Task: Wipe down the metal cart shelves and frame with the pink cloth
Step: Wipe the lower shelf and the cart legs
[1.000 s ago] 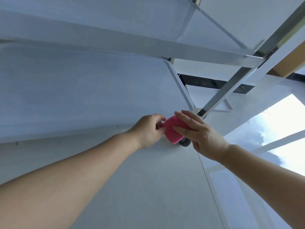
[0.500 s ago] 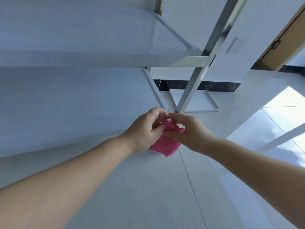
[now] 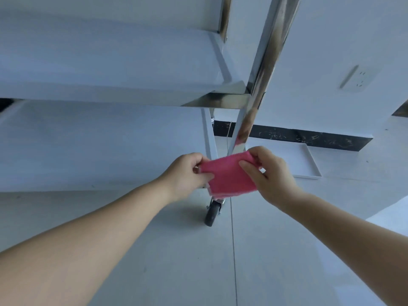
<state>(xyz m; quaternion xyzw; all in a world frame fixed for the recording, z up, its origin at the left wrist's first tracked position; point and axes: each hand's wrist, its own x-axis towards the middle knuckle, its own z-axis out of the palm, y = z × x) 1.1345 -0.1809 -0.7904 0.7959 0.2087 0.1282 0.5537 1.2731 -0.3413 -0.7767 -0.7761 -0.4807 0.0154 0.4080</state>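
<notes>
Pale floor tiles (image 3: 187,261) and a white wall bearing a socket plate (image 3: 353,79) are seen behind the metal cart (image 3: 220,100), of which an upper shelf (image 3: 110,62), a lower shelf (image 3: 99,146), a chrome upright post (image 3: 260,85) and one caster wheel (image 3: 210,214) are in view. The pink cloth (image 3: 229,175) is held folded in the air in front of the foot of the post, just above the wheel; whether the post is touched by it cannot be told. It is pinched at its left edge by the left hand (image 3: 187,173), between thumb and curled fingers, and at its upper right corner by the right hand (image 3: 271,173), thumb laid across its face. Both arms are stretched forward and down. The cloth appears to be drawn flat between the two hands, probably so that a clean face can be offered to the post or the lower shelf edge.
</notes>
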